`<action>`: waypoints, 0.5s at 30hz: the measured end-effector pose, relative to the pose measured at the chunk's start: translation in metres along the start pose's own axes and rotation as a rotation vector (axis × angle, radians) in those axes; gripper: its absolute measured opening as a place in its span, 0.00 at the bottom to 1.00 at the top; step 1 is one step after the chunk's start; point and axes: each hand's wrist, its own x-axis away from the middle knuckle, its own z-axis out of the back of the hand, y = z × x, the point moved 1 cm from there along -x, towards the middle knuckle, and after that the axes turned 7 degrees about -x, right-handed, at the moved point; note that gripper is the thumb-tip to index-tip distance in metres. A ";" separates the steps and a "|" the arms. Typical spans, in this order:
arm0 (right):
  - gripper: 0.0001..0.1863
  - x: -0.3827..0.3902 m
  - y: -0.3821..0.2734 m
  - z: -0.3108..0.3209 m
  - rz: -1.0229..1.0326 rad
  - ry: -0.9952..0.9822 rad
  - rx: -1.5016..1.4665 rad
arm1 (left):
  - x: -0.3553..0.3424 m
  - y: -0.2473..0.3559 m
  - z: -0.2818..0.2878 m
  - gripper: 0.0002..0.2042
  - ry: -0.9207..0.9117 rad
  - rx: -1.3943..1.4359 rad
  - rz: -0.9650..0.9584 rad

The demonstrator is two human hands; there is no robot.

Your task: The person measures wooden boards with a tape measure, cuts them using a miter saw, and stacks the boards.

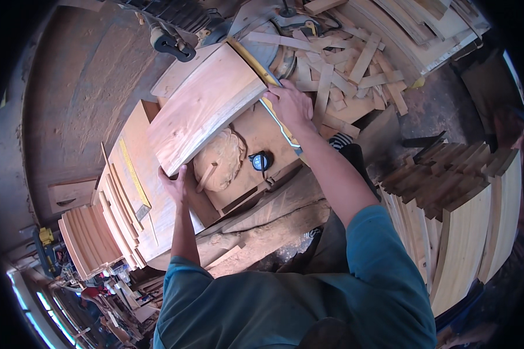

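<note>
A wide, pale pinkish wooden board (206, 104) lies tilted across the view in front of me, spanning both my hands. My left hand (173, 185) grips its near left corner, thumb on the near edge and the other fingers partly hidden by the wood. At the opposite end, my right hand (290, 106) is closed around the board's right corner, beside a long yellow rail (253, 63). Below the board, a round, rough-edged slab of wood (222, 160) sits on the worktable (285, 131). A blue and black tape measure (260, 160) lies to its right.
Offcuts (355, 75) are heaped at the far right beside a machine. A carpenter's square (135, 177) and stacked slats (87, 238) are on the left. Tall board stacks (466, 232) stand at my right. A dark handle-shaped machine part (172, 46) hangs beyond the board.
</note>
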 end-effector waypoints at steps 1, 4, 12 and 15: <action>0.18 0.000 0.000 0.000 -0.002 -0.002 -0.002 | 0.000 0.000 0.000 0.47 0.008 -0.017 -0.008; 0.18 0.000 0.001 -0.002 0.002 0.001 0.001 | 0.000 0.002 0.000 0.47 0.012 -0.027 0.008; 0.18 0.000 0.000 -0.002 0.012 0.009 0.036 | 0.002 0.008 0.001 0.48 0.030 -0.067 -0.012; 0.18 -0.001 0.003 -0.005 -0.005 0.006 0.037 | 0.000 0.006 -0.002 0.49 0.028 -0.089 0.007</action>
